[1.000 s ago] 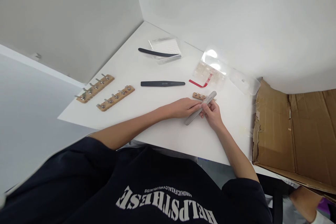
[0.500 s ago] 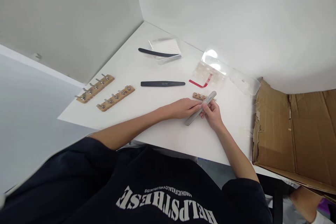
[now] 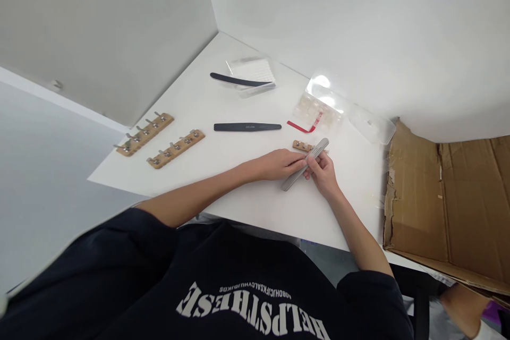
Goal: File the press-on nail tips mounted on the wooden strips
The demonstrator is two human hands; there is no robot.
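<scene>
In my right hand (image 3: 323,174) is a grey nail file (image 3: 287,185), pinched near its middle between thumb and fingers. The file slants from lower left to upper right across my left fingertips. My left hand (image 3: 281,163) has its fingers drawn together beside the file; what they grip, if anything, is hidden. Just beyond the fingertips lies a short wooden strip (image 3: 297,144) with small metal fittings and pale pieces on it, partly covered by the file and my right hand.
A dark nail file (image 3: 247,127) lies on the white table (image 3: 255,207). Behind it, a curved black file (image 3: 235,80) rests on a clear packet (image 3: 258,68). Two wooden strips with metal clips (image 3: 143,135) (image 3: 175,150) are at left. A clear box (image 3: 319,101), red strip (image 3: 299,126) and cardboard box (image 3: 418,196) stand right.
</scene>
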